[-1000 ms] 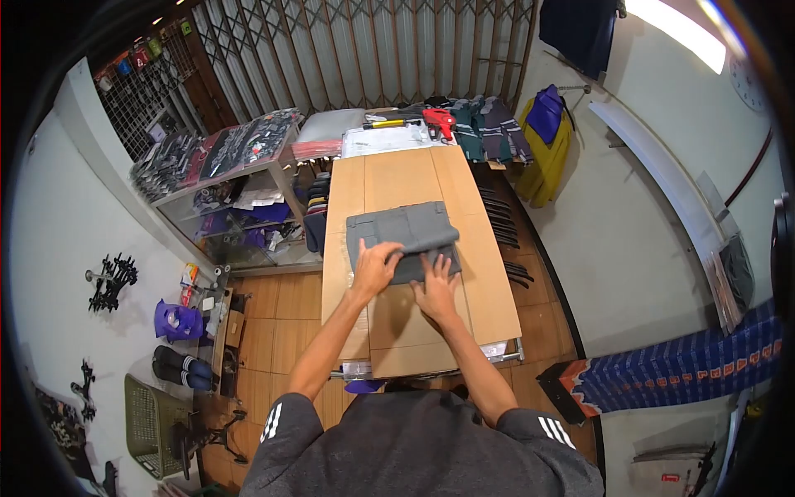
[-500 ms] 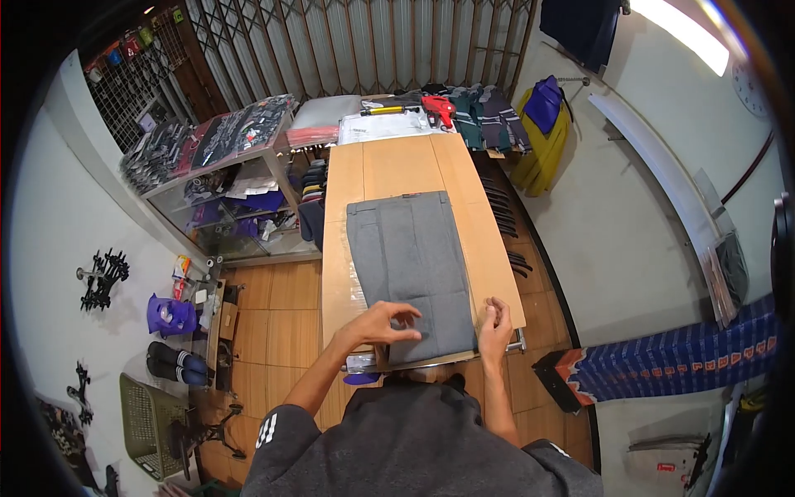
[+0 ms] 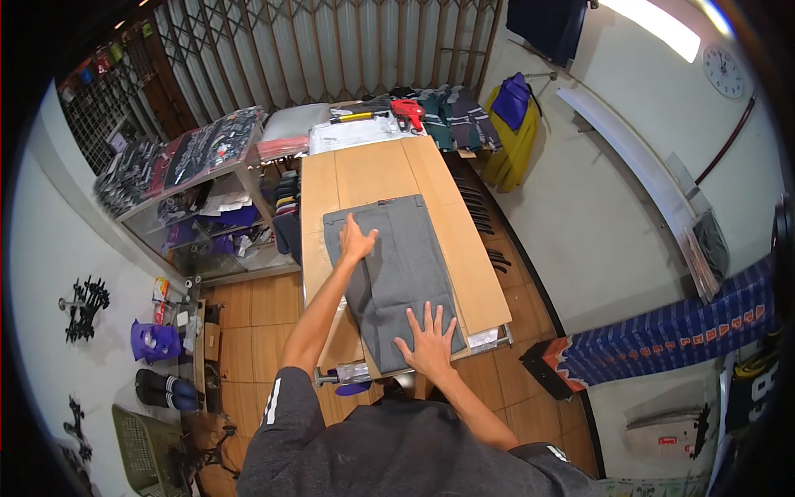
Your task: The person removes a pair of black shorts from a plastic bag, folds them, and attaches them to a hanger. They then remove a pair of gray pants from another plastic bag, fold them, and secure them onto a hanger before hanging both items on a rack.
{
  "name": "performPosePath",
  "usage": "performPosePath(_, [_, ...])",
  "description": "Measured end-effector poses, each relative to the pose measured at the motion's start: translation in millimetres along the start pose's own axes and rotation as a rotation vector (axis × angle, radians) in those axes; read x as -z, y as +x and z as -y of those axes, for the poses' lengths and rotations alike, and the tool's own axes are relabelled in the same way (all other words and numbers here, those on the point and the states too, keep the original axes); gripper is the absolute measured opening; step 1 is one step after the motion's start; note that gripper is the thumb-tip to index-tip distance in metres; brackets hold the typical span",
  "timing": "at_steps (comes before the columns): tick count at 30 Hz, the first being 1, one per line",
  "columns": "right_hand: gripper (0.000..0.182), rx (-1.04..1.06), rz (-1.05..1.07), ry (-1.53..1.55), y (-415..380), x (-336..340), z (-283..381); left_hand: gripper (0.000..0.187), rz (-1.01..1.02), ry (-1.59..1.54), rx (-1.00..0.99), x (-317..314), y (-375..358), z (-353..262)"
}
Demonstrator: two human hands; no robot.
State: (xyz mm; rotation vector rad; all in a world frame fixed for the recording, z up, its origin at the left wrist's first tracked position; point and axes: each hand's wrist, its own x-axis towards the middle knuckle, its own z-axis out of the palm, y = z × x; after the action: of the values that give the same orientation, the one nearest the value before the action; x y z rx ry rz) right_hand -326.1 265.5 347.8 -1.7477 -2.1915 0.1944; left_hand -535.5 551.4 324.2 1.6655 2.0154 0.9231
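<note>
A folded pair of grey trousers (image 3: 397, 257) lies flat on a cardboard-topped table (image 3: 451, 240), its waistband at the far end. My left hand (image 3: 356, 243) rests on the upper left part of the trousers, near the waistband, thumb stretched out from the fingers. Spread wide, my right hand (image 3: 429, 344) lies palm down on the near end of the cloth. Neither hand holds anything.
Beyond the cardboard are a red tool (image 3: 407, 113), a yellow-and-black tool (image 3: 354, 118) and stacked clothes (image 3: 464, 120). A glass display case (image 3: 211, 219) stands at the left. On the right, a blue patterned box (image 3: 662, 340) stands near the wall.
My left hand has moved forward over the trousers towards the waistband. My right hand has come inward from the right edge and spread flat on the near end. The view has shifted slightly.
</note>
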Motion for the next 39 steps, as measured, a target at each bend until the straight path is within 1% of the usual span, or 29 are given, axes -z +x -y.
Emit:
performPosePath(1, [0.079,0.002,-0.005,0.003,0,0,0,0.094,-0.011,0.037,0.045,-1,3,-6])
performPosePath(2, [0.078,0.004,-0.014,0.005,1,0,1,0.091,-0.014,0.077,0.136,-1,5,-12])
performPosePath(5, [0.077,0.001,-0.026,-0.001,0,0,0,0.087,0.100,0.082,0.271,4,20,-20])
performPosePath(6, [0.077,0.001,-0.029,-0.001,0,1,0,0.073,0.068,0.011,0.270,3,21,-20])
performPosePath(9, [0.078,-0.003,-0.028,0.002,-1,-1,-2,0.060,0.107,-0.207,0.183,10,9,-27])
performPosePath(12, [0.080,-0.009,-0.030,0.040,-2,2,-2,0.048,-0.192,-0.012,-0.013,15,-32,-46])
performPosePath(14, [0.082,-0.016,-0.040,0.087,-4,7,-2,0.041,-0.166,-0.273,-0.101,12,-56,-41])
performPosePath(15, [0.081,-0.032,-0.088,0.233,-7,4,-6,0.038,-0.153,-0.402,-0.143,11,-71,-36])
performPosePath(17, [0.079,-0.059,-0.178,0.526,-12,-5,-21,0.028,0.200,-0.692,-0.088,34,-120,-47])
performPosePath(18, [0.072,-0.102,-0.240,0.653,-17,4,-25,0.027,0.193,-0.723,-0.217,40,-149,-50])
performPosePath(19, [0.072,-0.211,-0.204,0.934,-26,14,-30,0.025,0.186,-0.750,-0.347,46,-179,-51])
performPosePath(21, [0.073,-0.446,-0.103,1.488,-47,30,-45,0.023,0.235,-0.667,-0.425,60,-238,-49])
performPosePath(22, [0.081,-0.538,-0.046,1.672,-61,38,-53,0.021,0.361,-0.706,-0.257,69,-269,-49])
performPosePath(23, [0.090,-0.645,0.070,1.842,-79,48,-64,0.019,0.485,-0.742,-0.083,79,-301,-50])
performPosePath(25, [0.093,-0.542,0.367,2.102,-118,67,-87,0.016,0.643,-0.686,0.076,102,-360,-63])
performPosePath(26, [0.093,-0.495,0.525,2.154,-138,48,-110,0.015,0.691,-0.752,0.045,92,-387,-52])
performPosePath(27, [0.089,-0.595,0.527,2.027,-158,49,-110,0.015,0.739,-0.819,0.013,82,-414,-42])
performPosePath(28, [0.084,-0.688,0.526,1.895,-177,56,-106,0.011,0.727,-0.742,-0.045,81,-438,-43])
performPosePath(29, [0.080,-0.773,0.525,1.759,-196,60,-105,0.009,0.757,-0.693,-0.031,83,-460,-46])
performPosePath(30, [0.056,-0.731,0.493,1.931,-214,42,-114,0.008,0.752,-0.631,-0.028,80,-480,-44])
performPosePath(31, [0.049,-0.732,0.484,1.882,-232,36,-117,0.007,0.749,-0.570,-0.024,74,-501,-40])
performPosePath(33, [0.035,-0.735,0.459,1.786,-268,25,-125,0.006,0.693,-0.676,0.010,55,-542,-28])
performPosePath(34, [0.032,-0.720,0.465,1.915,-284,-10,-143,0.006,0.664,-0.728,0.021,48,-558,-25])
performPosePath(37, [0.037,-0.766,0.509,1.919,-310,3,-133,0.007,0.517,-0.707,0.037,50,-596,-33])
performPosePath(38, [0.038,-0.792,0.506,1.893,-320,4,-131,0.011,0.498,-0.670,0.083,41,-605,-23])
performPosePath(39, [0.040,-0.810,0.501,1.867,-325,4,-130,0.012,0.470,-0.635,0.077,39,-614,-19])
